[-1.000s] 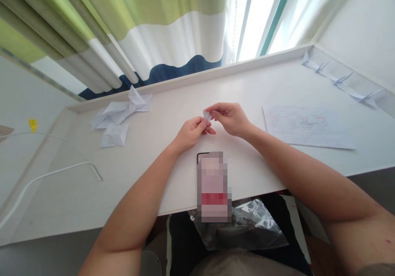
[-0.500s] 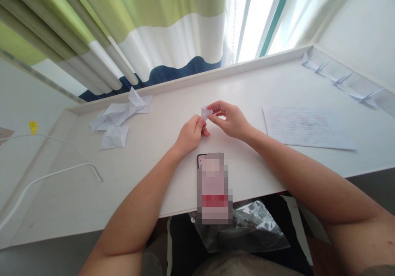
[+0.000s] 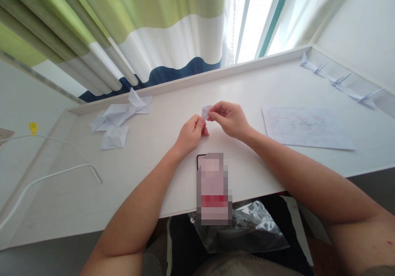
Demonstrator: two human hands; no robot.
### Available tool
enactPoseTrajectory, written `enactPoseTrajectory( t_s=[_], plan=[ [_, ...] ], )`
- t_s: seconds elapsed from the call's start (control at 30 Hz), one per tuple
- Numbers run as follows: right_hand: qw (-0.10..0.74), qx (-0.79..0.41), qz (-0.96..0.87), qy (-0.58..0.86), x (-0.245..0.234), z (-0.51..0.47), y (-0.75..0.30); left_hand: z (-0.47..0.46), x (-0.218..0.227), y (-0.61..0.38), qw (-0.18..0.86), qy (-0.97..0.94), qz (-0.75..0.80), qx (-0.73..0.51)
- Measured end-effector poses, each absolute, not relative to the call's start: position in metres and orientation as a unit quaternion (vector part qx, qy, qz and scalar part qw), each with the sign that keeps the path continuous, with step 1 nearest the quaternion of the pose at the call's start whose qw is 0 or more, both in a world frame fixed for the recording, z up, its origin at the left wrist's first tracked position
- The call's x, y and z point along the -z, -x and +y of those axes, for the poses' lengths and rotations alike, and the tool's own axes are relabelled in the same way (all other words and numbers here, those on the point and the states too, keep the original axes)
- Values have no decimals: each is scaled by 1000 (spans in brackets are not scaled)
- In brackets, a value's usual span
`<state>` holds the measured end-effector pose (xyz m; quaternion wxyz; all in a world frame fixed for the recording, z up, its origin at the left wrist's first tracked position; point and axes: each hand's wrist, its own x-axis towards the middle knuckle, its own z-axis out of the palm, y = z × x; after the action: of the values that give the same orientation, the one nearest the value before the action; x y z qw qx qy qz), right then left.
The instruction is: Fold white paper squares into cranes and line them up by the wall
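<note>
A small piece of folded white paper [image 3: 205, 112] sits pinched between my two hands, above the desktop. My right hand [image 3: 230, 120] grips it with thumb and fingertips from the right. My left hand [image 3: 191, 134] is curled around its lower end, hiding part of the fold. Just below my left hand, a phone [image 3: 212, 189] lies on the white desk [image 3: 154, 177], its screen pixelated.
Crumpled folded white paper [image 3: 116, 121] lies on the desk at the left, and a lined sheet with writing [image 3: 305, 128] at the right. Several origami cranes [image 3: 339, 80] stand along the right ledge. A white cable [image 3: 52, 176] and yellow clip [image 3: 33, 127] lie far left.
My left fingers have curled in since the oldest frame. My hands have drawn slightly closer around the folded paper, which has shifted a little to the right.
</note>
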<state>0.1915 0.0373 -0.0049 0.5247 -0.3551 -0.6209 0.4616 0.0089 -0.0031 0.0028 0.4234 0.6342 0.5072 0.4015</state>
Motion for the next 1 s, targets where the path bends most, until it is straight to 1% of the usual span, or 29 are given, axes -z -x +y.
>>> enactPoseTrajectory(
  t_s=[0.1,0.17,0.43,0.7,0.8,1.0],
  plan=[
    [525,-463,-620,355,5,38,-191,-2,-1,-9,465,-608,491,-415],
    [521,-462,-621,360,5,38,-191,-3,-1,-10,474,-601,493,-414],
    [511,-470,-625,356,7,39,-195,-6,-4,-10,361,-666,538,-370],
    [457,-471,-648,386,5,38,-196,-8,-7,-7,357,-698,520,-338],
    [443,-459,-662,392,6,40,-197,-8,-6,-8,388,-692,509,-335],
    [454,-451,-672,374,8,44,-200,-3,-2,-2,505,-598,493,-381]
  ],
)
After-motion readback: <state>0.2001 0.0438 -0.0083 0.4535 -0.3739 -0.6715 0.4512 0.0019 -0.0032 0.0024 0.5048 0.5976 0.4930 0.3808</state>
